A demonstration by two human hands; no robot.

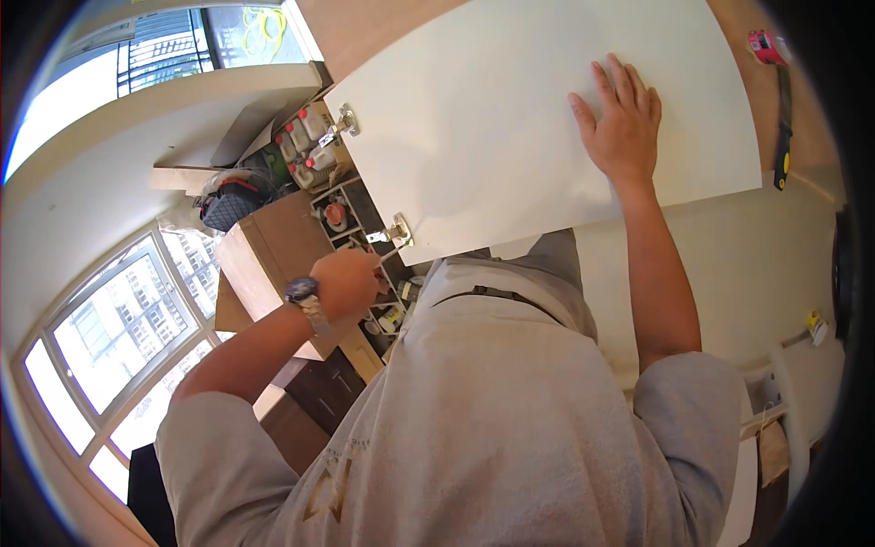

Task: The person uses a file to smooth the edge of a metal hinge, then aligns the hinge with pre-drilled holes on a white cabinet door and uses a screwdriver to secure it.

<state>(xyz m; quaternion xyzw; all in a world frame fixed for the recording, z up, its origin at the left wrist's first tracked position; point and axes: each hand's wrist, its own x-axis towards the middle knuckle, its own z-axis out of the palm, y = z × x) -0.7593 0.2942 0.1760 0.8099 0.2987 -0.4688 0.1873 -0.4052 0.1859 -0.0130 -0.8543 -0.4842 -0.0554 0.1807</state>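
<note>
Right hand (pixel 622 117) lies spread flat on the white panel (pixel 474 128); left hand (pixel 348 281) pinches a thin tool at the lower hinge (pixel 396 233)

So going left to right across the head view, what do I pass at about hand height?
Window → wristwatch → left hand → lower hinge → white door panel → right hand → tape measure

window (pixel 118 319): bright daylight | wall (pixel 82 201): white | cabinet (pixel 273 255): brown wood
</note>
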